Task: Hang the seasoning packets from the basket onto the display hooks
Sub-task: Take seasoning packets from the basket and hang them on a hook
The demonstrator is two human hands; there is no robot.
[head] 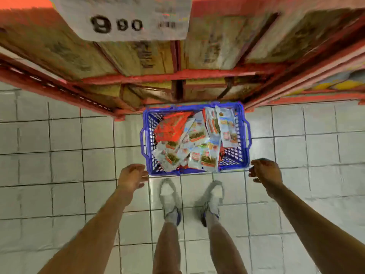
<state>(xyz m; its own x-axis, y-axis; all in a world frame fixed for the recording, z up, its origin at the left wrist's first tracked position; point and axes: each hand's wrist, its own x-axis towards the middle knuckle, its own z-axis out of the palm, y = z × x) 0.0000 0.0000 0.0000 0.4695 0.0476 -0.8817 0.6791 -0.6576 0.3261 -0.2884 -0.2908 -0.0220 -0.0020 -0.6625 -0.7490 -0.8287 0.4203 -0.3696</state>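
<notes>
A blue plastic basket (244,135) stands on the tiled floor right in front of my feet, against the foot of a red shelf unit. It holds a loose pile of seasoning packets (194,144), several pale blue and white ones and a few red ones (170,126). My left hand (131,176) hovers by the basket's near left corner, fingers apart and empty. My right hand (265,171) hovers by the near right corner, fingers loosely curled and holding nothing. No display hooks are in view.
The red metal shelf unit (177,75) carries cardboard boxes (142,56) above the basket. A white price label (128,20) with large digits hangs close to the camera. My two shoes (169,200) stand on the pale floor tiles just behind the basket.
</notes>
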